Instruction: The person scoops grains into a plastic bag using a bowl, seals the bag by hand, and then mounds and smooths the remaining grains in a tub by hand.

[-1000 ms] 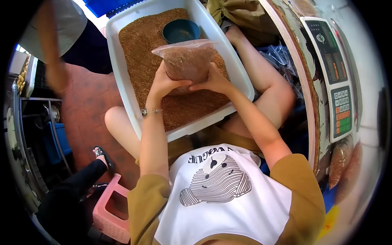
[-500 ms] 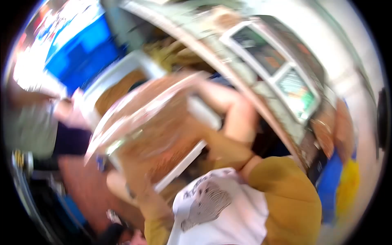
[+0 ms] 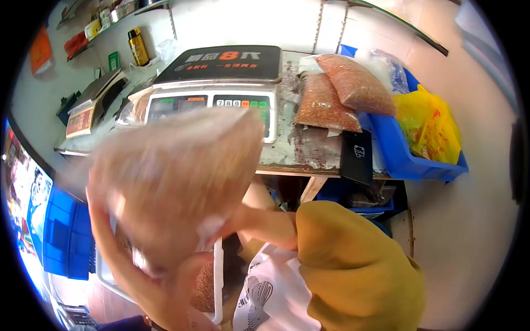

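A clear plastic bag of brown grains [image 3: 176, 171], smeared by motion, hangs in front of me, partly covering the front of a digital weighing scale [image 3: 221, 66]. Its left side and underside rest against my left hand [image 3: 146, 289], thumb and fingers spread around it. On the lower right side of the bag, my right hand [image 3: 231, 222] is closed, its fingers blurred. Beneath the bag, a white tub [image 3: 218, 287] with brown grains inside is partly hidden by my arms.
Two filled bags, one stacked [image 3: 356, 83] partly over the other [image 3: 326, 105], lie right of the scale. Beyond are a black flat object [image 3: 356, 157], a blue tray [image 3: 425, 168] and a yellow plastic bag [image 3: 428, 127]. A second scale [image 3: 83, 118] stands left; blue crates [image 3: 63, 231] are lower left.
The bag has come up from over the tub to the front of the scale, held in both hands. My view has swung round to face the table.
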Action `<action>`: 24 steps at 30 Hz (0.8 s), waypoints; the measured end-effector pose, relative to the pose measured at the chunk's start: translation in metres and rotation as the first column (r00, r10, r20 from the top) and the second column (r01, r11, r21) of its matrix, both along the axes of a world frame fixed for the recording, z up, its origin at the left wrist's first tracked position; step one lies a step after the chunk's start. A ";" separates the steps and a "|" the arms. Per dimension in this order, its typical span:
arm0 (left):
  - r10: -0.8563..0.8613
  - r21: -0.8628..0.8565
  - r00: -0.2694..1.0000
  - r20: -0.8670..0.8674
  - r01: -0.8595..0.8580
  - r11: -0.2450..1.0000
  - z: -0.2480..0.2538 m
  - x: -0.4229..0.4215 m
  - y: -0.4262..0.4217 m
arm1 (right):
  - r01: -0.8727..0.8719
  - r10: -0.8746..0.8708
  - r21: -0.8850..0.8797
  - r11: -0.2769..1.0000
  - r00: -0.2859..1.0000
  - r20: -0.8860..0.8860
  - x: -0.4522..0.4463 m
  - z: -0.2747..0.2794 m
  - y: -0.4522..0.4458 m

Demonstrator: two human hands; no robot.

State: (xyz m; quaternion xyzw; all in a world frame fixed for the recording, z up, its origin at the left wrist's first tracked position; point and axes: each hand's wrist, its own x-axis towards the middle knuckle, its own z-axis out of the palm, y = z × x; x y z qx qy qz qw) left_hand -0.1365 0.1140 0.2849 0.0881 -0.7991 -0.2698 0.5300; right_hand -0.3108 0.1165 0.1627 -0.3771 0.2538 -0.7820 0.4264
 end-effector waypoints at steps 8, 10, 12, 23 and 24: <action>0.342 0.170 0.929 0.144 -0.363 0.916 -0.089 0.023 -0.080 | 0.468 -0.371 -0.271 0.841 0.864 0.340 -0.065 0.072 0.069; 0.477 0.136 0.854 0.206 -0.508 0.851 -0.145 0.039 -0.117 | 0.596 -0.471 -0.318 0.737 0.791 0.390 -0.077 0.089 0.083; 0.526 0.217 0.816 0.241 -0.573 0.790 -0.193 0.050 -0.135 | 0.745 -0.625 -0.347 0.569 0.667 0.406 -0.087 0.104 0.095; 0.537 0.176 0.730 0.423 -0.647 0.741 -0.311 0.064 -0.128 | 0.859 -0.366 -0.288 -0.424 -0.453 -0.813 -0.126 0.183 0.134; 0.544 0.168 0.721 0.429 -0.656 0.736 -0.321 0.065 -0.125 | 0.906 -0.345 -0.181 -0.383 -0.322 -0.882 -0.140 0.185 0.133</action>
